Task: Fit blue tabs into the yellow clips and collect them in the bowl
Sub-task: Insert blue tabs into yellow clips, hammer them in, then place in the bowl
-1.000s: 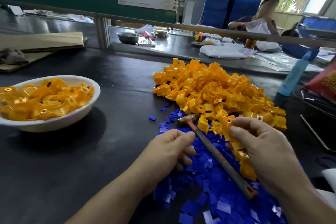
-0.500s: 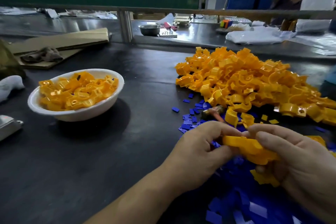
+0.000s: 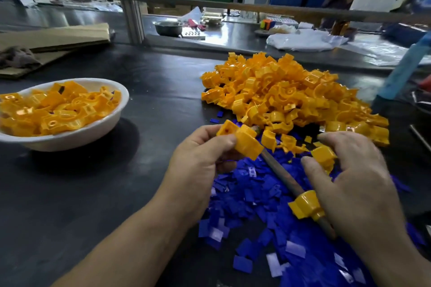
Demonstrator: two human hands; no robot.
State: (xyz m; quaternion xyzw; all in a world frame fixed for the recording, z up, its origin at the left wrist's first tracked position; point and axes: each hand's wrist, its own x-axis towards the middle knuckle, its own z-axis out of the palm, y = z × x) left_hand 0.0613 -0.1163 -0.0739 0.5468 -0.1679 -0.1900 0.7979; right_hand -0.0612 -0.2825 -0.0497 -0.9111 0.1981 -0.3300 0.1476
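My left hand [image 3: 200, 161] pinches one yellow clip [image 3: 245, 142] between thumb and fingers, lifted above the edge of the blue tab heap [image 3: 254, 196]. My right hand [image 3: 354, 184] hovers over the tabs with relaxed, spread fingers. A loose clip [image 3: 323, 156] lies between its thumb and forefinger, and another clip [image 3: 303, 207] sits beside the palm. The big pile of yellow clips [image 3: 291, 95] is just beyond both hands. The white bowl [image 3: 122, 100], heaped with clips, stands at the left.
A hammer [image 3: 282, 175] lies diagonally across the tabs between my hands. Cardboard and a rag [image 3: 18, 57] are at the far left. A blue bottle [image 3: 401, 74] stands at the right. A metal rail, a steel bowl [image 3: 168, 27] and a person are behind.
Both hands held one clip together half a second ago. Now only my left hand keeps it, raised leftwards, and my right hand has drawn away to the right over the loose clips.
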